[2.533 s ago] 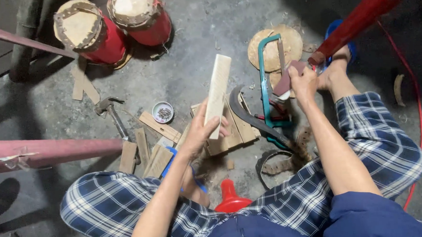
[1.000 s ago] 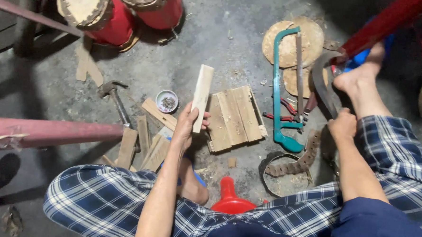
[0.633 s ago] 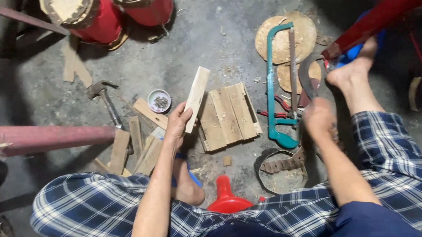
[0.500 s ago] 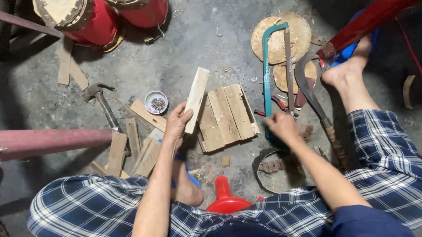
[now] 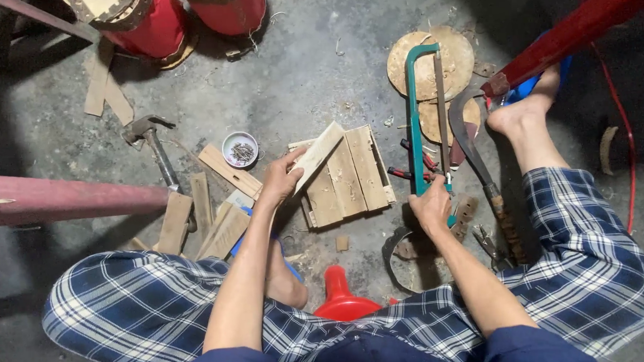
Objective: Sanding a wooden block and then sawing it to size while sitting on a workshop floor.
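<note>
Landmark: slatted wooden panel (image 5: 347,176) flat on the floor. Left hand (image 5: 278,179) at its left edge, fingers clamped on a wooden slat (image 5: 319,156) lying across the panel's top-left corner, long axis diagonal, free end pointing up-right. Right hand (image 5: 432,206) just right of the panel, fingers wrapped round the handle of a teal hacksaw (image 5: 415,119), frame running straight away toward round wooden discs (image 5: 465,55), curved sickle (image 5: 472,142) further right.
</note>
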